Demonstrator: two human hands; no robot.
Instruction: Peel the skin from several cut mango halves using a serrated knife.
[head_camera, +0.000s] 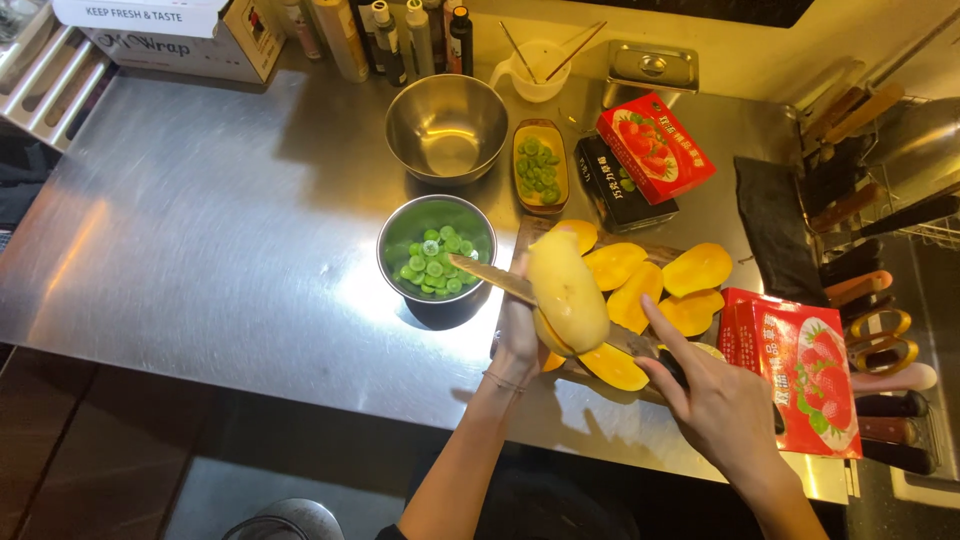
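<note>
A stainless steel tabletop (200, 230) fills most of the view and carries everything else. At its far left corner stands a white cardboard box (170, 35), and beside that, along the far edge, a row of bottles (400, 35). Near the far middle sits an empty steel bowl (446, 127). Right of it lies a small oval dish (540, 165) of green slices, then a black box (620, 185) with a red carton (655, 147) resting partly on top. A second red carton (800, 375) lies at the near right, just beside the cutting board. A dark cloth (775, 225) lies between the cartons and a rack of knife handles (870, 280) at the right edge.

Nearer than the empty bowl, a smaller steel bowl (436, 250) holds green slices. Just right of it is a wooden cutting board (660, 252), mostly covered by yellow mango slices (655, 285).

The left hand (518, 335) holds a peeled mango (568, 292) upright above the near left part of the board, its fingers wrapped around the fruit's lower side. The right hand (720, 400) grips the dark handle of a knife (500, 282), fingers closed around it with the index finger stretched along the blade's back. The blade runs leftward into the mango, and its tip pokes out over the rim of the smaller bowl.
</note>
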